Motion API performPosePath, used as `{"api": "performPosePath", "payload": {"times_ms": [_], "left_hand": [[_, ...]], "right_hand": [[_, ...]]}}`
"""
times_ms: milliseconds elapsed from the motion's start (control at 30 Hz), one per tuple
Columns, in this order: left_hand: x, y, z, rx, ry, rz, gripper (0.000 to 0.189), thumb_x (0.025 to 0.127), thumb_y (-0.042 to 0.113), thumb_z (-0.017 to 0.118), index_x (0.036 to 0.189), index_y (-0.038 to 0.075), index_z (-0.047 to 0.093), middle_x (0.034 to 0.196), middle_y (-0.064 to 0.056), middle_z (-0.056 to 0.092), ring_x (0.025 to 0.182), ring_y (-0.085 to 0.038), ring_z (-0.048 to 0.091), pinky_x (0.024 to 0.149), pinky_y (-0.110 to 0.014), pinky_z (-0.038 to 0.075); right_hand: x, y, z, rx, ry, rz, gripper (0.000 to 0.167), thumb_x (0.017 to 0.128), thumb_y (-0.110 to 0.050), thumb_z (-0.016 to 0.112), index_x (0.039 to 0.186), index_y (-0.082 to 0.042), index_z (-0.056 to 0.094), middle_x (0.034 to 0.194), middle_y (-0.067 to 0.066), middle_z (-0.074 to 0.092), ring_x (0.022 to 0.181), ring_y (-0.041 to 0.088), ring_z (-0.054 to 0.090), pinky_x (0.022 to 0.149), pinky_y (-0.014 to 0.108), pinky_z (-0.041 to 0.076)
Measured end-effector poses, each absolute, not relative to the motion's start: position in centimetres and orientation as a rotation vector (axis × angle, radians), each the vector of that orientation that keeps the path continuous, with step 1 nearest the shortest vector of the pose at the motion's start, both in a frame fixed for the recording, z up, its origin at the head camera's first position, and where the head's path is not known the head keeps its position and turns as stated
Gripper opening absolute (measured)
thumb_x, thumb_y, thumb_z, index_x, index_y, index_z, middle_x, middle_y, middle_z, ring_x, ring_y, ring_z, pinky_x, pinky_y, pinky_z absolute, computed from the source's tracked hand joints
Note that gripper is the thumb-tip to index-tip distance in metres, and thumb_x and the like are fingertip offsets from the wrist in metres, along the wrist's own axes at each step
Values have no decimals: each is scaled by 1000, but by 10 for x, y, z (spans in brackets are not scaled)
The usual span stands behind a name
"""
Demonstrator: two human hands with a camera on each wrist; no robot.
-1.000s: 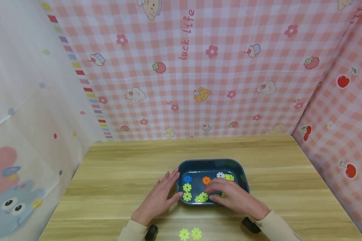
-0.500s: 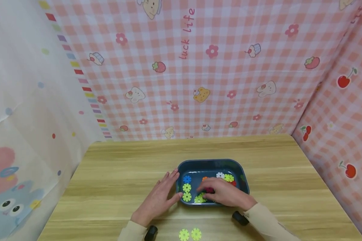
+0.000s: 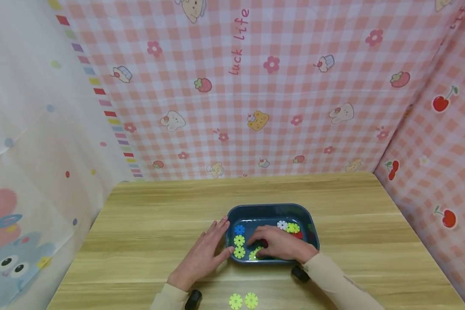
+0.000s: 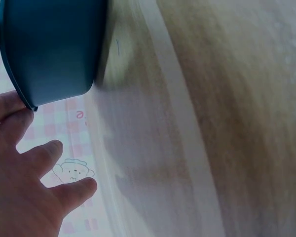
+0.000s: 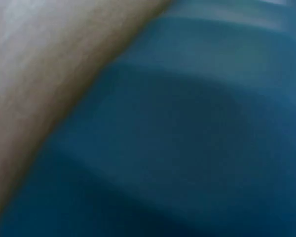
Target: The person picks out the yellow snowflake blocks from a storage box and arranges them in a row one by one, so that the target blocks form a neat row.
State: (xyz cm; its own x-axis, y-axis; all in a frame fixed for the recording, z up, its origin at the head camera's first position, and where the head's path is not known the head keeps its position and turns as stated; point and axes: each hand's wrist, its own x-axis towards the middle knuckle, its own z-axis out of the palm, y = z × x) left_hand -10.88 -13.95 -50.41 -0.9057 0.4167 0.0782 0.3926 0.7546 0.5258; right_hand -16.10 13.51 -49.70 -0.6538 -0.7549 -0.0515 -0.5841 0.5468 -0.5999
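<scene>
A dark blue tray point(image 3: 271, 209) on the table holds several notched plastic snowflake discs. Along its left side lie a blue disc point(image 3: 239, 229) and yellow-green discs point(image 3: 239, 246); a white disc point(image 3: 282, 225) and a red disc point(image 3: 296, 235) lie at the right. My left hand point(image 3: 201, 254) rests with extended fingers against the tray's left rim; the left wrist view shows some fingers spread beside it. Inside the tray, my right hand point(image 3: 279, 243) reaches down, thumb and forefinger apart over discs, a dark red one partly visible beneath. The right wrist view is blurred.
Two yellow-green discs point(image 3: 243, 301) lie side by side on the wooden table point(image 3: 159, 215) near its front edge. Black wrist cameras point(image 3: 193, 299) sit at both wrists. A pink checked cloth point(image 3: 232, 107) hangs behind the table.
My right hand has moved left inside the tray and now covers the orange disc seen earlier. My left hand stays at the tray's left rim.
</scene>
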Motion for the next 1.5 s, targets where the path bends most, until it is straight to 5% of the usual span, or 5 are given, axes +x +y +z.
{"api": "performPosePath", "payload": {"times_ms": [533,767,1033,1500], "left_hand": [[-110,-139,-507,637,2906,853,72,104,50,57,163,16,34,172,1,22,156,-34,23,120,-65,27],[-109,-139,-506,624,2890,865,73,104,50,57,164,17,33,172,2,21,156,-33,22,120,-64,26],[-109,-138,-505,621,2885,867,72,104,50,57,164,18,33,172,6,20,156,-32,24,120,-64,28],[-109,-139,-507,619,2893,865,73,104,51,56,164,19,32,172,7,19,156,-30,23,121,-62,27]], "right_hand": [[-165,148,-499,-982,2534,-802,27,92,-14,80,119,-18,77,118,-5,64,104,16,58,94,38,53],[-167,158,-498,-1031,2507,-810,28,92,-17,81,119,-18,77,117,-5,64,102,15,58,92,35,53],[-167,160,-501,-1075,2483,-744,33,90,-21,83,122,-20,76,127,-5,62,119,17,55,106,44,50],[-168,159,-505,-1216,2522,-682,31,88,-19,85,118,-18,76,119,-7,64,115,16,58,102,39,52]]}}
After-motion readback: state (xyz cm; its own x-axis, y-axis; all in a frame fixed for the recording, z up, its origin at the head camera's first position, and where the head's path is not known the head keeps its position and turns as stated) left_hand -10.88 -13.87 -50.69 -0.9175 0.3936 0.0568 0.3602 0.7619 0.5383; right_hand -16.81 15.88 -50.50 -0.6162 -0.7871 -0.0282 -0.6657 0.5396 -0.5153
